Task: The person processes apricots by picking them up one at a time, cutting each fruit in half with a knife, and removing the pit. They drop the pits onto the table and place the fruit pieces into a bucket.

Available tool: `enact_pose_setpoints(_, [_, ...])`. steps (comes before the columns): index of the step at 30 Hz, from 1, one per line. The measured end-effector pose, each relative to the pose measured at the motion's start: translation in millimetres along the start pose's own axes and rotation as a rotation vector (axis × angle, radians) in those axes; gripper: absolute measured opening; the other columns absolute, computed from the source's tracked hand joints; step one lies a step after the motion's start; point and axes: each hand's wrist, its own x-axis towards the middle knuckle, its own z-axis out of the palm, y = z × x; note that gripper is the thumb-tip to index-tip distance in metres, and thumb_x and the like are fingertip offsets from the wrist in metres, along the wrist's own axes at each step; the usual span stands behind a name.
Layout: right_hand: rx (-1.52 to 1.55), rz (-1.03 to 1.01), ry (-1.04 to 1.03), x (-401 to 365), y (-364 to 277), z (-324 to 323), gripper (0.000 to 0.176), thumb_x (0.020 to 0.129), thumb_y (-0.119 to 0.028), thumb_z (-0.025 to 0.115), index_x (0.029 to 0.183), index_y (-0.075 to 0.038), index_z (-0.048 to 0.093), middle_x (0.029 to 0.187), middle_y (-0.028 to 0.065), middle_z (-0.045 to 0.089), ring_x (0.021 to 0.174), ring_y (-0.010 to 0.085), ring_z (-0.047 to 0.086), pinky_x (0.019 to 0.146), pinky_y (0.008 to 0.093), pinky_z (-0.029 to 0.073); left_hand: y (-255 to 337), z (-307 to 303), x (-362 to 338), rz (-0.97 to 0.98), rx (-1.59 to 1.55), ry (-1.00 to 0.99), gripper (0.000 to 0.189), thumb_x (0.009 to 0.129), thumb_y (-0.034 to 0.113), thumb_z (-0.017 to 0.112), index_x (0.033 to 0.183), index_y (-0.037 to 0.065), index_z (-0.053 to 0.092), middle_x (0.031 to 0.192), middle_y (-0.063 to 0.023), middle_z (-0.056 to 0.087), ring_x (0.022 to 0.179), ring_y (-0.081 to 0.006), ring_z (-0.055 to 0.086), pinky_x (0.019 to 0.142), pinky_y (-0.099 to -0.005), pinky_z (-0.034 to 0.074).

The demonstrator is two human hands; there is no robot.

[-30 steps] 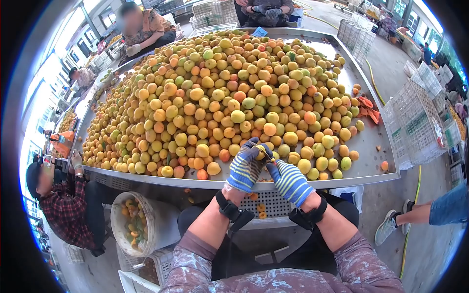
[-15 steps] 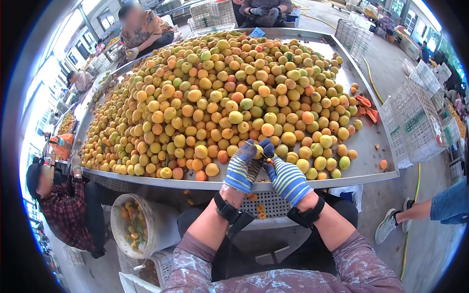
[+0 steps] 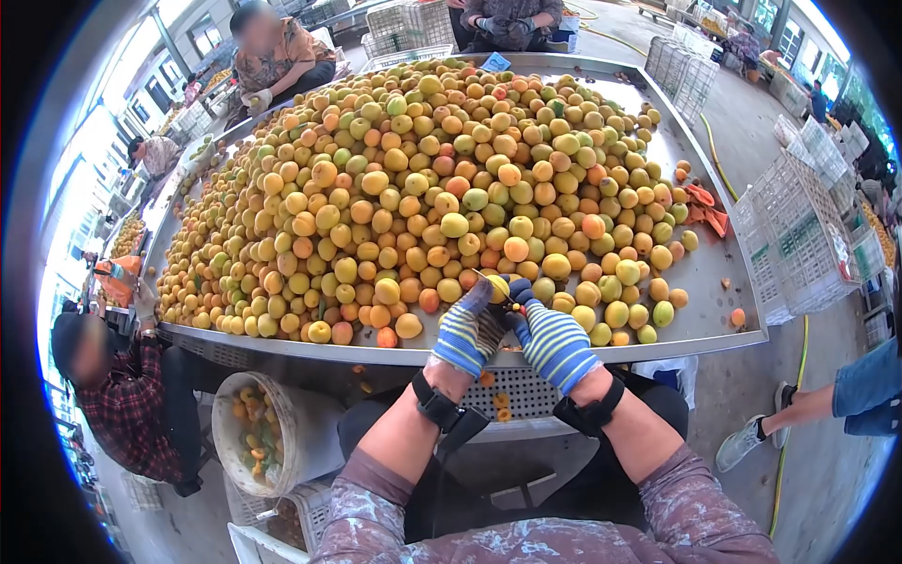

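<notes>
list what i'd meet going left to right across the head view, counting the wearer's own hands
person in a plaid shirt → white bucket → left hand → right hand → orange cloth → stacked white crates

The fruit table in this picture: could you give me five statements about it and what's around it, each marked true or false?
1. A big pile of fruit lies on the metal table. True.
2. Both of the person's hands are bare. False: the left hand and the right hand wear striped gloves.
3. The left hand holds a yellow fruit. True.
4. The white bucket is empty. False: the white bucket has fruit pieces in it.
5. An orange cloth-like item lies near the table's right edge. True.
</notes>
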Motion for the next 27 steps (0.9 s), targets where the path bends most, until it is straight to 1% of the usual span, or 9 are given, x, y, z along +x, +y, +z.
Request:
enact_pose_setpoints(2, [0.021, -0.018, 0.002, 1, 6, 5, 0.030, 0.094, -0.028, 0.055, 0.098, 0.002, 0.060, 0.067, 0.0221, 0.062, 0.063, 0.0382, 0.061, 0.056, 0.0461, 0.047, 1, 2, -3, 0.020, 0.020, -0.012, 0.051, 0.089, 0.031, 0.065, 0.122, -0.006, 0.050, 0.113, -0.0204, 0.062, 0.098, -0.0299, 0.063, 0.087, -0.0376, 0.053])
enact_pose_setpoints(5, [0.045, 0.004, -0.042, 2, 8, 1, 0.033, 0.094, -0.029, 0.054, 0.094, 0.003, 0.060, 0.068, 0.0227, 0.062, 0.065, 0.0386, 0.062, 0.057, 0.0462, 0.048, 4, 12, -8, 0.241, 0.474, 0.080, 0.040, 0.091, 0.021, 0.064, 0.119, -0.005, 0.052, 0.114, -0.0192, 0.063, 0.100, -0.0278, 0.064, 0.090, -0.0381, 0.052])
enact_pose_setpoints(8, [0.108, -0.006, -0.047, 2, 18, 1, 0.033, 0.094, -0.030, 0.053, 0.094, 0.003, 0.060, 0.070, 0.0229, 0.062, 0.067, 0.0389, 0.063, 0.058, 0.0465, 0.048, 5, 18, -10, 0.326, 0.726, 0.040, 0.041, 0.092, 0.025, 0.062, 0.120, -0.004, 0.052, 0.114, -0.0198, 0.062, 0.102, -0.0281, 0.063, 0.090, -0.0367, 0.053])
enact_pose_setpoints(12, [0.197, -0.018, 0.030, 2, 17, 2, 0.033, 0.095, -0.029, 0.054, 0.097, 0.003, 0.060, 0.070, 0.0224, 0.062, 0.067, 0.0390, 0.062, 0.057, 0.0451, 0.047, 1, 18, -8, 0.248, 0.297, -0.018, 0.046, 0.092, 0.030, 0.061, 0.121, -0.004, 0.050, 0.116, -0.0206, 0.061, 0.104, -0.0287, 0.062, 0.090, -0.0374, 0.053])
enact_pose_setpoints(14, [0.157, -0.028, 0.040, 1, 9, -4, 0.032, 0.095, -0.029, 0.055, 0.097, 0.002, 0.060, 0.069, 0.0222, 0.062, 0.066, 0.0387, 0.062, 0.057, 0.0452, 0.046, 3, 11, -2, -0.033, -0.004, -0.005, 0.046, 0.094, 0.033, 0.057, 0.122, -0.003, 0.050, 0.116, -0.0178, 0.061, 0.104, -0.0276, 0.061, 0.089, -0.0384, 0.052])
enact_pose_setpoints(19, [0.070, -0.027, 0.026, -2, 10, 0, 0.032, 0.094, -0.030, 0.055, 0.093, 0.002, 0.059, 0.067, 0.0216, 0.061, 0.063, 0.0380, 0.061, 0.056, 0.0457, 0.045, 1, 4, 0, 0.026, 0.031, -0.089, 0.044, 0.093, 0.031, 0.059, 0.119, -0.004, 0.052, 0.115, -0.0174, 0.062, 0.100, -0.0282, 0.062, 0.089, -0.0391, 0.051])
enact_pose_setpoints(21, [0.033, -0.005, -0.019, -1, 12, 0, 0.032, 0.095, -0.030, 0.055, 0.090, 0.002, 0.059, 0.065, 0.0216, 0.060, 0.062, 0.0384, 0.060, 0.056, 0.0464, 0.045, 3, 6, -2, 0.164, 0.250, -0.013, 0.035, 0.094, 0.019, 0.059, 0.119, -0.004, 0.052, 0.115, -0.0169, 0.062, 0.099, -0.0249, 0.063, 0.090, -0.0361, 0.052])
enact_pose_setpoints(24, [0.022, 0.003, -0.057, -1, 11, -2, 0.033, 0.095, -0.030, 0.054, 0.090, 0.002, 0.059, 0.064, 0.0220, 0.060, 0.063, 0.0386, 0.060, 0.056, 0.0467, 0.045, 3, 12, -6, 0.278, 0.633, 0.050, 0.039, 0.092, 0.017, 0.062, 0.123, -0.003, 0.049, 0.118, -0.0164, 0.060, 0.106, -0.0268, 0.061, 0.092, -0.0372, 0.051])
enact_pose_setpoints(27, [0.015, 0.000, -0.057, 0, 12, -1, 0.033, 0.095, -0.030, 0.054, 0.091, 0.002, 0.059, 0.066, 0.0222, 0.061, 0.064, 0.0386, 0.061, 0.057, 0.0461, 0.046, -1, 20, -10, 0.309, 0.530, 0.088, 0.040, 0.092, 0.017, 0.062, 0.123, -0.004, 0.049, 0.118, -0.0181, 0.060, 0.108, -0.0273, 0.060, 0.091, -0.0363, 0.052])
